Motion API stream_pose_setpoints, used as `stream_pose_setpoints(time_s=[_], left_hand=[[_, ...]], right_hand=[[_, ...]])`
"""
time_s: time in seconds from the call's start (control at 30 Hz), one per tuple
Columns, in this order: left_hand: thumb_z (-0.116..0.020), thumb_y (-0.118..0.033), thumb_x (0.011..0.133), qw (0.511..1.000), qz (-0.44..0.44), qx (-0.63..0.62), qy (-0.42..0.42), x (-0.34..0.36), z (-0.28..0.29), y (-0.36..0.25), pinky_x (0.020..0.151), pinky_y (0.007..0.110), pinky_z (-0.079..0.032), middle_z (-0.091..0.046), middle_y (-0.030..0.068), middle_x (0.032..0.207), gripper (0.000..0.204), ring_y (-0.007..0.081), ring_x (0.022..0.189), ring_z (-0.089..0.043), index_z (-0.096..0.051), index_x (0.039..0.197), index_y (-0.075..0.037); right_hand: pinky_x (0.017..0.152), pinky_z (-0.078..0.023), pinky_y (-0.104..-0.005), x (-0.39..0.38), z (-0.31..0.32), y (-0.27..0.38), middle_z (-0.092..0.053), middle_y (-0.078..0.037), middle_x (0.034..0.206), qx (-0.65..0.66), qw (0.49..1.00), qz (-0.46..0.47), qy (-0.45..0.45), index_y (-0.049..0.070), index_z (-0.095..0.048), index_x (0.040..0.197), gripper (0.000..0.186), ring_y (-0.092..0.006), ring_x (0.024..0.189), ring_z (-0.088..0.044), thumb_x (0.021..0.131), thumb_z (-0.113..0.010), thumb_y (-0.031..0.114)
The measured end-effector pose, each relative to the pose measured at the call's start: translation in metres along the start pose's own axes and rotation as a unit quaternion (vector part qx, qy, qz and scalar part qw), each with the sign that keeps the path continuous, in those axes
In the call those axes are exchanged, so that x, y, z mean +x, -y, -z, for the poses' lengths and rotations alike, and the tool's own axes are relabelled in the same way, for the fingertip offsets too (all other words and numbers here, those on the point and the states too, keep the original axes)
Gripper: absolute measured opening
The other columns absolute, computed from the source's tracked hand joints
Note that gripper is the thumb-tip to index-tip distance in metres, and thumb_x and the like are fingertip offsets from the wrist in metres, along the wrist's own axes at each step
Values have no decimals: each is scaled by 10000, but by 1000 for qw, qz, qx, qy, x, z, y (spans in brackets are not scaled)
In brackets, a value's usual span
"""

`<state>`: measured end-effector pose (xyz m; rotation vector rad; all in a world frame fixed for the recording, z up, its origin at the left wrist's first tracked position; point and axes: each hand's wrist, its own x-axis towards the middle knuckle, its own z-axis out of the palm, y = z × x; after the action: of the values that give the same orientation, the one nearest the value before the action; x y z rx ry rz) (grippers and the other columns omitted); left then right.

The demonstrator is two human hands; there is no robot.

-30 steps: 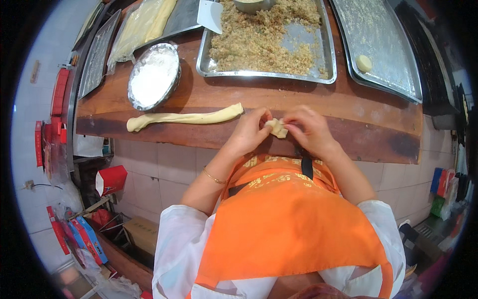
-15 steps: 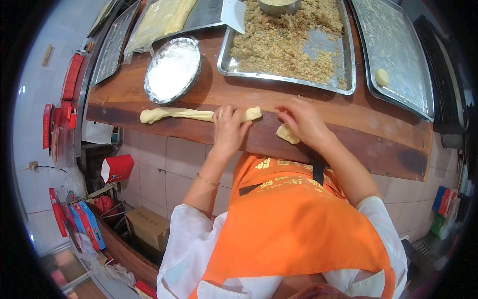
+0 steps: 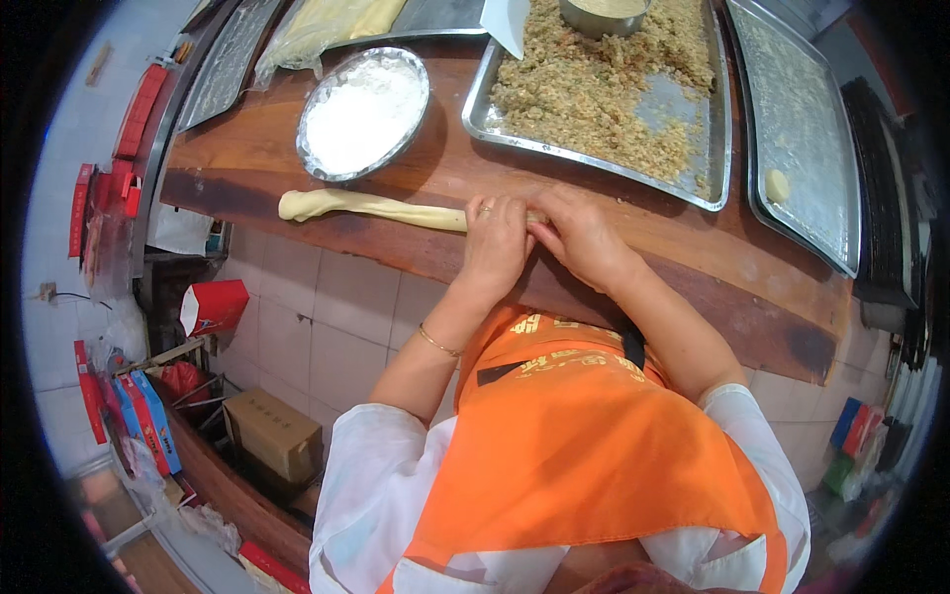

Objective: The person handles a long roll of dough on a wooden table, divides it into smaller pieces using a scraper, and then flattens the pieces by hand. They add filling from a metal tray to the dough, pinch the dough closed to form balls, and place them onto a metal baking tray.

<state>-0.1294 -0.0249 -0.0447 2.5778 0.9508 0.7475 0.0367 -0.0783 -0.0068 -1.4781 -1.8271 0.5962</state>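
A long pale dough rope [image 3: 375,208] lies along the near edge of the wooden table [image 3: 747,297]. My left hand [image 3: 492,243] is closed around its right end, a ring on one finger. My right hand [image 3: 586,236] is pressed against my left, its curled fingers on the same end of the rope, partly hiding it. The small torn dough piece seen earlier is out of sight, perhaps under my fingers. Just behind the rope stands a foil-rimmed bowl of white powder [image 3: 361,113].
A crumbly mixture tray [image 3: 719,148] holds a metal pot [image 3: 604,14] and white scraper [image 3: 506,22]. Right, a dusted tray [image 3: 807,148] carries a small dough round [image 3: 777,186]. Wrapped dough [image 3: 297,45] lies back left. Red boxes [image 3: 139,109] and a carton [image 3: 272,436] are left.
Both hands were pinching a small dough piece. My left hand moved left onto the rope, then both came together at its right end, hiding that end. The view has shifted slightly.
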Motion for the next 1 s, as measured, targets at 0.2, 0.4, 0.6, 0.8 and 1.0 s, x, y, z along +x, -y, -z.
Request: stream_pose_setpoints(time_s=[0.2, 0.4, 0.6, 0.8, 1.0], left_hand=[[-610, -75, 819, 995, -2, 97, -1, -1, -21, -14, 1002, 491, -348, -564, 153, 986, 128, 351, 1023, -536, -585, 938, -35], [-626, -59, 788, 990, 48, 114, 65, -2, -15, -26, 1079, 516, -291, -535, 183, 1084, 241, 372, 1136, -494, -591, 1016, 9], [-586, 20, 784, 998, 15, 16, 55, 3, 15, -41, 1082, 523, -329, -536, 233, 1198, 452, 426, 1190, -483, -572, 1235, 46], [-545, 75, 821, 983, 3, -175, 59, 36, -17, -67, 940, 467, -491, -605, 252, 1185, 470, 437, 1098, -583, -564, 1287, 28], [-652, -102, 885, 981, -136, -111, 77, 56, -61, -87, 1079, 478, -404, -524, 224, 1393, 560, 389, 1306, -499, -489, 1416, -36]], right_hand=[[717, -545, -375, -18, -4, -15, -682, -161, 1004, 2, 996, -93, 14, 8, -628, 1095, 258, -280, 791, -655, 874, -704, 117], [736, -538, -293, -43, 37, -1, -644, 8, 939, 394, 882, -259, 26, -6, -615, 1182, 265, -123, 798, -620, 972, -639, 154], [811, -515, -344, -76, 66, -1, -683, -134, 995, 128, 980, -134, 67, 15, -660, 1109, 192, -250, 915, -667, 926, -636, 69], [840, -516, -379, -79, 40, -14, -684, -219, 996, 28, 990, -127, 49, -6, -665, 1086, 195, -360, 956, -668, 910, -652, 74], [796, -532, -350, -109, 71, -40, -703, -146, 1046, 143, 945, -211, -204, 18, -677, 1129, 202, -274, 912, -685, 952, -621, 97]])
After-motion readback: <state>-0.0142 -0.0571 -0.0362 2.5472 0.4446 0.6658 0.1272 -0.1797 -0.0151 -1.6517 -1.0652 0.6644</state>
